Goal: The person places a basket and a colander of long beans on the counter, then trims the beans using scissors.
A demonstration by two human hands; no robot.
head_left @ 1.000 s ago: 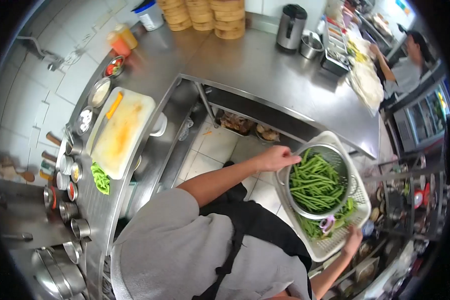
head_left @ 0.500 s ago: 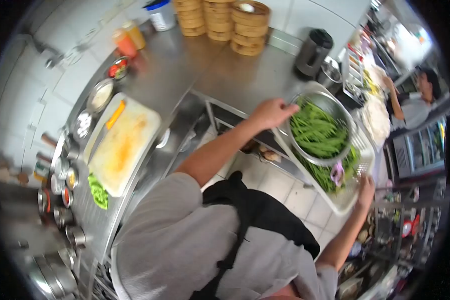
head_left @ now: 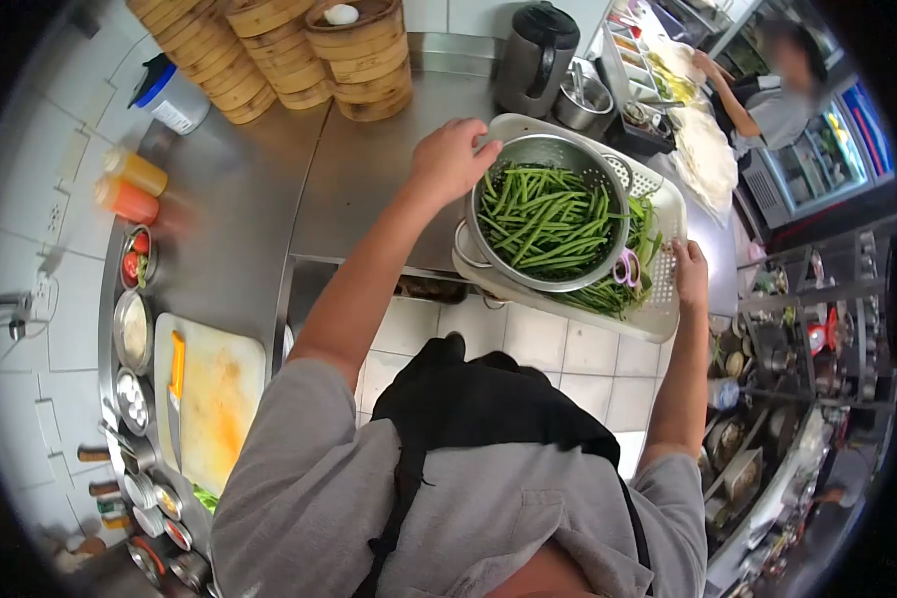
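A metal colander (head_left: 609, 271) full of green beans (head_left: 548, 214) rests on a white perforated tray (head_left: 658, 317). More beans lie under and beside it on the tray, with a purple band (head_left: 626, 267) near the colander's right rim. My left hand (head_left: 453, 159) is closed at the tray's upper left edge, its thumb close to the colander rim; its fingertips are partly hidden. At the tray's right edge, my right hand (head_left: 690, 274) grips the rim. The tray juts past the counter edge, over the floor.
Bamboo steamers (head_left: 364, 60) and a dark jug (head_left: 536, 60) stand at the back of the steel counter (head_left: 229, 199). To the left are a cutting board (head_left: 219, 399) with an orange-handled knife (head_left: 177, 364), sauce bottles (head_left: 130, 189) and bowls. A person (head_left: 777, 95) works at the far right.
The view has swung to the right, so the counter things sit further left. Both hands stay at the tray, and the colander is still on it.
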